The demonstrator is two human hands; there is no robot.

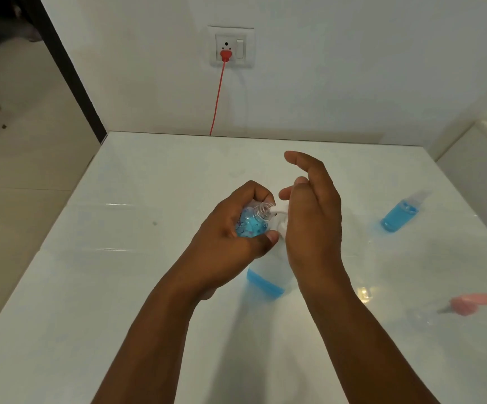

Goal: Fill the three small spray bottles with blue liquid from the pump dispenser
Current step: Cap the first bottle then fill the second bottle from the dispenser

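Now, left of the pump dispenser point(267, 275), a small spray bottle point(249, 224) was gripped by the curled left hand point(230, 228), its open neck tilted against the nozzle. Fingers of the right hand point(309, 205) were held straight and relaxed over the pump head. Well right, a filled bottle point(398, 215) and a pink sprayer cap point(469, 303) were seen lying.

A glossy white counter point(149, 287) meets a white wall point(353, 68) along its far edge. On that wall a white socket plate point(231, 46) holds a red plug point(225, 56), whose red cord point(217, 97) drops behind the counter's far edge.
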